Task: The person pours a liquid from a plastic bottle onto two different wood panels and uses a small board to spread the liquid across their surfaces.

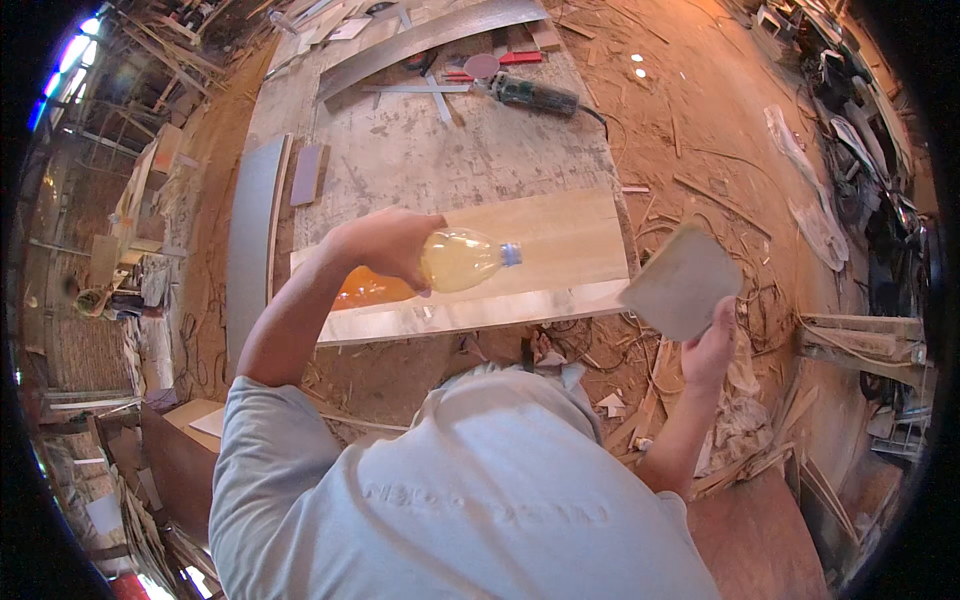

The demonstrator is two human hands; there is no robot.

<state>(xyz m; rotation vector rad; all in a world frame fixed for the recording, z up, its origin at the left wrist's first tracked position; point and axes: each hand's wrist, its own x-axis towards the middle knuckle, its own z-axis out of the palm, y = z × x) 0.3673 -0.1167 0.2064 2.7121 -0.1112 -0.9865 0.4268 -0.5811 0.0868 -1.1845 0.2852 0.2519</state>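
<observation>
While the left hand [385, 248] is clamped round the middle of a clear bottle [460, 264], the right hand [711, 345] grips a pale, flat, squarish plate [685, 285] by its lower right edge, fingers mostly hidden. The bottle lies tipped nearly level, its blue cap [511, 254] toward the right; orange shows at its left end, paler yellow beyond the fingers. It is over a light wooden board [575, 235], though whether it touches the wood I cannot tell. The plate is just beyond the board's right end. Under the board stretches a stained worktable [440, 170], with a small mauve block [309, 174] and a long grey panel [257, 215] on the left. Farther up lie a dark green power tool [535, 95], crossed thin strips [440, 100] and a long, broad grey strip [430, 45]. Scraps litter the brown floor [690, 140] to the right.
</observation>
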